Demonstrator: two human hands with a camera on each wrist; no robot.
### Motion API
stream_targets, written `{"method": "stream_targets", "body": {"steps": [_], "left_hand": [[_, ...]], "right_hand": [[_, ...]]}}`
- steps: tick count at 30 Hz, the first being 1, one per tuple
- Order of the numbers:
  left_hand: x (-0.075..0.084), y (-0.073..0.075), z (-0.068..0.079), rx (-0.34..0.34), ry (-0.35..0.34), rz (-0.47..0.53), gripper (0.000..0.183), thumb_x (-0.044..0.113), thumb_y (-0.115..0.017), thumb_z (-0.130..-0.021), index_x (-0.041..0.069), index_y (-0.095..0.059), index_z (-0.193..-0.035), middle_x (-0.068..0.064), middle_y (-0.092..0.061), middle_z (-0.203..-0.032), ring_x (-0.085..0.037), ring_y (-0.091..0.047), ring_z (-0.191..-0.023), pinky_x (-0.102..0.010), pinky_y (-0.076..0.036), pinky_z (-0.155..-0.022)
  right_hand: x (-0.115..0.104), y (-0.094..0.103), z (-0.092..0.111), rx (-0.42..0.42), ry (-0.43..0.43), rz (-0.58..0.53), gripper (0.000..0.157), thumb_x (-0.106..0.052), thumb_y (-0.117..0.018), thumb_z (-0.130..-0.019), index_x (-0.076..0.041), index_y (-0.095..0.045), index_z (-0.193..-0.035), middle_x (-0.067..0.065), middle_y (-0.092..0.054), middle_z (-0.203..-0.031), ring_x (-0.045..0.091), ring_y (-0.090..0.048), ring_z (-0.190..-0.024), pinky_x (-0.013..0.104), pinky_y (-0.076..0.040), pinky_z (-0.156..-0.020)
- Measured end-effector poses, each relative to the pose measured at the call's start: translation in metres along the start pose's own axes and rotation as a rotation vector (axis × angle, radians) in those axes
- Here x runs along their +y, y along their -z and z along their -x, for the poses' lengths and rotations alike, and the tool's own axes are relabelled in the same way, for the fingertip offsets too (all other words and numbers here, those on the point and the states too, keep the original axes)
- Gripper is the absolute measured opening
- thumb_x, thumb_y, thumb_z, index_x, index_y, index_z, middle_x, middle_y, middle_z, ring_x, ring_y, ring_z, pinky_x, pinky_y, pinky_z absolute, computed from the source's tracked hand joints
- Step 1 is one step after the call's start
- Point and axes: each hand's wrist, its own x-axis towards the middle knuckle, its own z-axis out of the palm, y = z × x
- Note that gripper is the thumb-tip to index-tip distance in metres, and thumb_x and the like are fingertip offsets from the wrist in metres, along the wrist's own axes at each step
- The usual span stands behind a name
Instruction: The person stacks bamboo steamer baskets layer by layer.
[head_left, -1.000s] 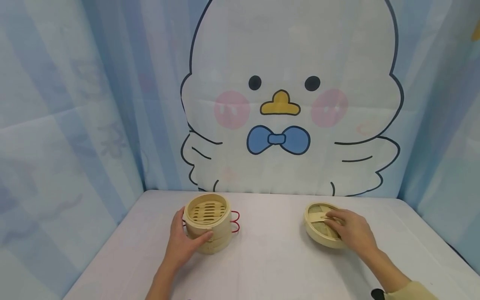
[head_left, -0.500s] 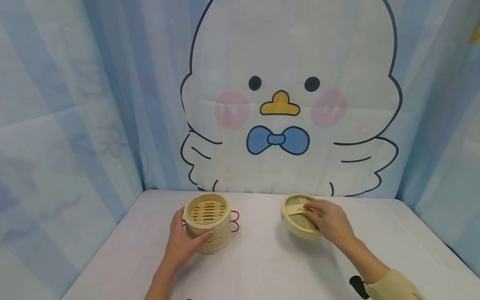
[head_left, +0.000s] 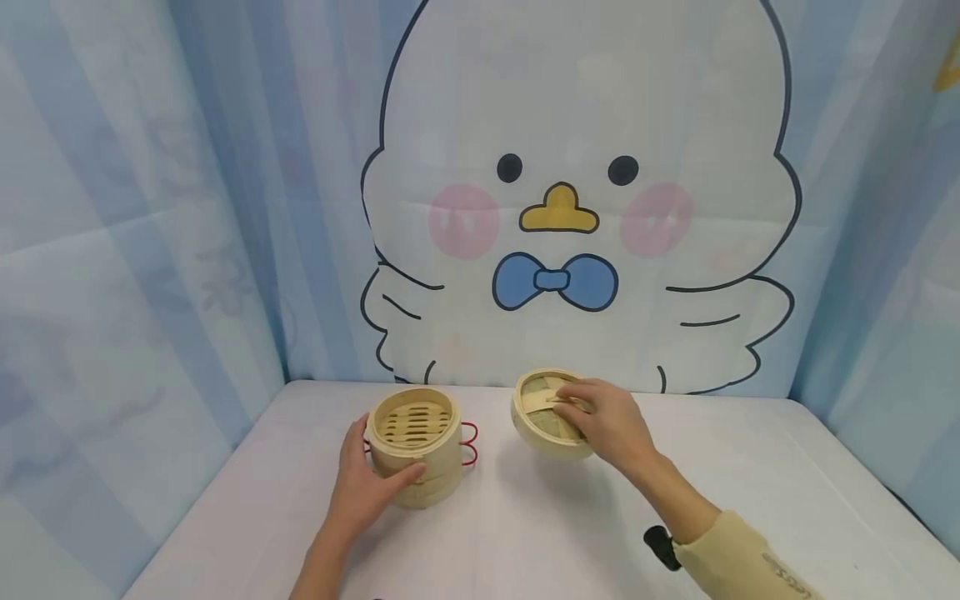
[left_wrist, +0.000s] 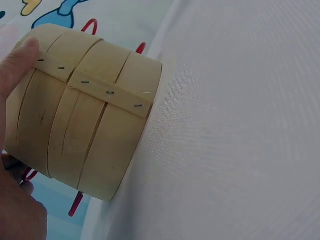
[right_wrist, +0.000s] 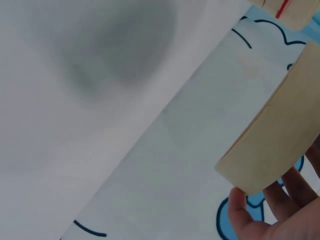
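Observation:
A stack of two bamboo steamer baskets (head_left: 435, 482) stands on the left of the table, its slatted top uncovered and red loops at its sides. My left hand (head_left: 360, 492) grips it from the left, thumb on the near wall. In the left wrist view, the steamer's (left_wrist: 100, 120) stapled seam faces the camera. Right of it, a round bamboo lid (head_left: 536, 427) hangs tilted above the table. My right hand (head_left: 611, 423) pinches the strap on its top. The right wrist view shows the lid's (right_wrist: 275, 125) side wall, with the right hand's fingers (right_wrist: 240, 212) beside it.
A white cloth covers the table (head_left: 525, 533). Behind it hangs a curtain (head_left: 555, 342) with a cartoon bird, and blue curtains close both sides. The lid casts a shadow on the cloth.
My right hand has carried the lid leftward and up, from the right of the table to near the steamer. The left hand and the steamer stay in place.

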Motion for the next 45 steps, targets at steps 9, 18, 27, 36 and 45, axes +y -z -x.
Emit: {"method": "stream_targets", "body": {"steps": [9,18,27,36,45], "left_hand": [[-0.003,0.002,0.0,0.005,-0.012,0.001,0.112,0.04,-0.09,-0.076,0.004,-0.022,-0.157,-0.019,-0.032,-0.154,-0.035,-0.036,-0.133,-0.06,-0.033,-0.109],[-0.003,0.001,-0.002,0.013,-0.043,0.0,0.109,0.039,-0.091,-0.075,0.003,-0.025,-0.155,-0.019,-0.035,-0.151,-0.035,-0.039,-0.131,-0.059,-0.035,-0.108],[-0.002,0.002,-0.002,0.01,-0.064,0.024,0.107,0.039,-0.091,-0.075,0.004,-0.027,-0.154,-0.017,-0.037,-0.15,-0.033,-0.04,-0.13,-0.058,-0.035,-0.108],[0.001,0.006,0.0,0.005,-0.057,0.028,0.107,0.039,-0.091,-0.075,0.005,-0.027,-0.154,-0.017,-0.039,-0.148,-0.033,-0.04,-0.13,-0.059,-0.035,-0.107],[-0.001,0.003,-0.002,-0.013,-0.041,0.03,0.106,0.041,-0.09,-0.075,0.009,-0.027,-0.154,-0.013,-0.038,-0.148,-0.031,-0.039,-0.131,-0.059,-0.034,-0.107]], "right_hand": [[-0.041,-0.025,-0.02,-0.006,0.057,-0.041,0.021,-0.019,-0.081,-0.087,-0.007,-0.079,-0.105,0.012,-0.072,-0.113,0.033,-0.065,-0.111,0.05,-0.051,-0.096],[-0.068,-0.039,-0.034,0.001,0.114,-0.055,0.018,-0.018,-0.081,-0.087,-0.007,-0.079,-0.101,0.01,-0.072,-0.111,0.031,-0.066,-0.108,0.046,-0.052,-0.094],[-0.088,-0.051,-0.042,-0.032,0.113,-0.085,0.018,-0.02,-0.079,-0.089,-0.009,-0.079,-0.103,0.009,-0.071,-0.113,0.029,-0.065,-0.11,0.045,-0.052,-0.095],[-0.106,-0.065,-0.047,-0.066,0.13,-0.106,0.017,-0.02,-0.078,-0.09,-0.01,-0.079,-0.104,0.008,-0.071,-0.115,0.028,-0.064,-0.112,0.044,-0.051,-0.096],[-0.118,-0.076,-0.05,-0.079,0.174,-0.071,0.017,-0.023,-0.078,-0.091,-0.011,-0.079,-0.103,0.006,-0.073,-0.11,0.025,-0.066,-0.108,0.043,-0.052,-0.093]]}}
